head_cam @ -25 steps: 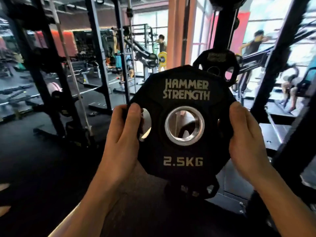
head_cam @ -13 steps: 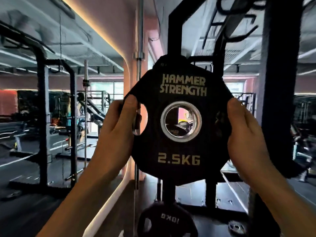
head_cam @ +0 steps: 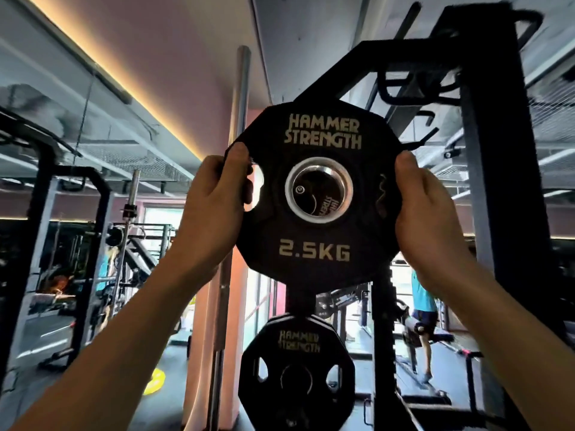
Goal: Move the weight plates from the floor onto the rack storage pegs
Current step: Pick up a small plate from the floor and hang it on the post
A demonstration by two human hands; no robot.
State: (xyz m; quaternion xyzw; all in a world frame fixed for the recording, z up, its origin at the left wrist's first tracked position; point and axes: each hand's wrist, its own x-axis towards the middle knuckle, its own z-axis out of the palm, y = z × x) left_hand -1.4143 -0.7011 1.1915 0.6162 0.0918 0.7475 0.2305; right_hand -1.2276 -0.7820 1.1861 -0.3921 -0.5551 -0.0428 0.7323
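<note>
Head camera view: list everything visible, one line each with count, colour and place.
Black twelve-sided 2.5KG rubber weight plate: one, black with pale lettering, centre, held up in front of the rack.
Black Hammer Strength plate on the rack: one, black, directly below the held plate.
Black steel rack upright: one, black, right.
Steel barbell standing upright: one, silver, left of the held plate.
Person in teal shirt: one, background right.
Left hand: one, gripping the plate's left edge.
Right hand: one, gripping its right edge.

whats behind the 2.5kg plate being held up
Through the black 2.5 kg plate's steel-ringed hole shows another black lettered plate with a peg end. The plate hides the rest. Both hands grip its edges.
</note>
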